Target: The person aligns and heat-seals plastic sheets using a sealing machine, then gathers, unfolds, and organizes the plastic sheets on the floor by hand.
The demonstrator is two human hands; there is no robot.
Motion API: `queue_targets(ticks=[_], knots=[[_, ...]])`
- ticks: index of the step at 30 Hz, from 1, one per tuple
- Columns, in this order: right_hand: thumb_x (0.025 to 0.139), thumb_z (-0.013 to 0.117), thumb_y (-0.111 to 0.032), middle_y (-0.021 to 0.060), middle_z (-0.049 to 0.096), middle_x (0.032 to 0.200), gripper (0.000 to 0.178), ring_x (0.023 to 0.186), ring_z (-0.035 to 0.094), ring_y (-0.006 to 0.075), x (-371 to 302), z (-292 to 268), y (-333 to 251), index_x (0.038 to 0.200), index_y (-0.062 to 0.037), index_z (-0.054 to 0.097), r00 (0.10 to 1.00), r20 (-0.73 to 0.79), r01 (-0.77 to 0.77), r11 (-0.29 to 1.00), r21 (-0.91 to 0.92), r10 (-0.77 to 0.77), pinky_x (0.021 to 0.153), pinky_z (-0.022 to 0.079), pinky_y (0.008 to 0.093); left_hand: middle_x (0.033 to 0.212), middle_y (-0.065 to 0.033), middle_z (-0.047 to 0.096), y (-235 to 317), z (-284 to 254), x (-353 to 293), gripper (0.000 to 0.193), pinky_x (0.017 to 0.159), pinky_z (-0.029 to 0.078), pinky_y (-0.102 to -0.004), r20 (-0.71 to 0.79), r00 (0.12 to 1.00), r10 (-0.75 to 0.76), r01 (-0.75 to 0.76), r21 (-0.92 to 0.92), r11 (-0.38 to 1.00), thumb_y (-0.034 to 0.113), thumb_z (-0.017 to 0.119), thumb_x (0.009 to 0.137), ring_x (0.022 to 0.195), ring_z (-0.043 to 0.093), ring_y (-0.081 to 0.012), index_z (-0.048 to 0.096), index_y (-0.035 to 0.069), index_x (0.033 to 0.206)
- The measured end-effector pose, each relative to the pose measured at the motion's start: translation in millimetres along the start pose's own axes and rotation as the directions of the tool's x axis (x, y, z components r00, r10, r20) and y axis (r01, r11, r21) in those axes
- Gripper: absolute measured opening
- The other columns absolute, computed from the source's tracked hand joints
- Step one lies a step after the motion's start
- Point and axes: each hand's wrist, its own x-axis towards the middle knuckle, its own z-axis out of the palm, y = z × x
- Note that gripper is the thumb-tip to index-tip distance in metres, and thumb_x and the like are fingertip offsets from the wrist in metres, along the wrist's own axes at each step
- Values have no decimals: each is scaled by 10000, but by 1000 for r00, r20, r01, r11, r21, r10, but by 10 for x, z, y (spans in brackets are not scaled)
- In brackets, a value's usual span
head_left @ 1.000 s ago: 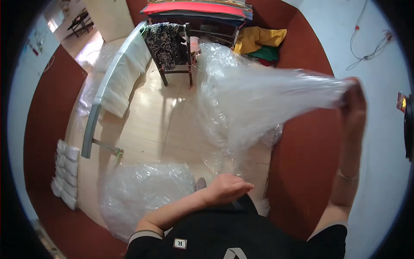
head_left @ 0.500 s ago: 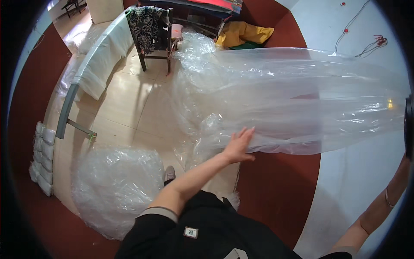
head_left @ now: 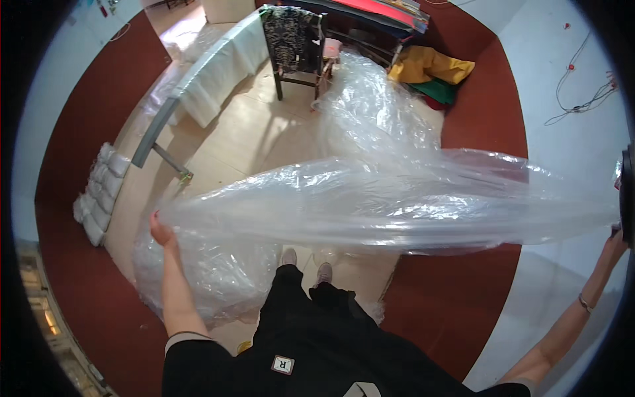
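Note:
A long sheet of clear plastic film (head_left: 423, 205) is stretched across in front of me, drawn into lengthwise folds. At the left end, my left hand (head_left: 163, 233) is closed on the film's edge, with the arm reaching forward. The film narrows toward my right hand (head_left: 616, 243) at the far right, which appears closed on its other end. A dark object at the picture's edge partly hides the fingers of that hand. Below the film's left part lies a crumpled heap of clear plastic (head_left: 221, 278) on the floor.
Another pile of clear plastic (head_left: 370, 99) lies ahead, beside a chair (head_left: 294, 43) with patterned cloth over it. Yellow cloth (head_left: 433, 64) lies by the red-and-white wall. To the left are a grey bar (head_left: 155, 129), a plastic-covered roll (head_left: 218, 73) and stacked white packets (head_left: 102, 192).
My left hand has swung left from beside the film and now grips its end. The film has been pulled left and nearer, across the floor heap. The view has shifted left.

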Motion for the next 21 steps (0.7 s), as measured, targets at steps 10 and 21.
queue_targets(ticks=[10, 21], knots=[[926, 474, -253, -25, 454, 605, 229, 499, 430, 52, -2188, -279, 436, 813, -65, 539, 914, 344, -36, 889, -456, 214, 431, 322, 210, 736, -149, 649, -1772, -2597, -194, 347, 681, 489, -403, 668, 550, -500, 248, 442, 862, 301, 498, 817, 738, 621, -270, 641, -8, 887], [796, 625, -47, 55, 626, 673, 58, 647, 635, 116, -5124, 1182, -3203, 793, -5, 585, -138, 899, -493, 816, 302, -416, 563, 511, 243, 1094, -99, 568, 1099, -3521, 622, 343, 848, 446, -320, 539, 726, 427, 256, -788, 560, 121, 497, 858, 1002, 539, -184, 516, 18, 1185]])
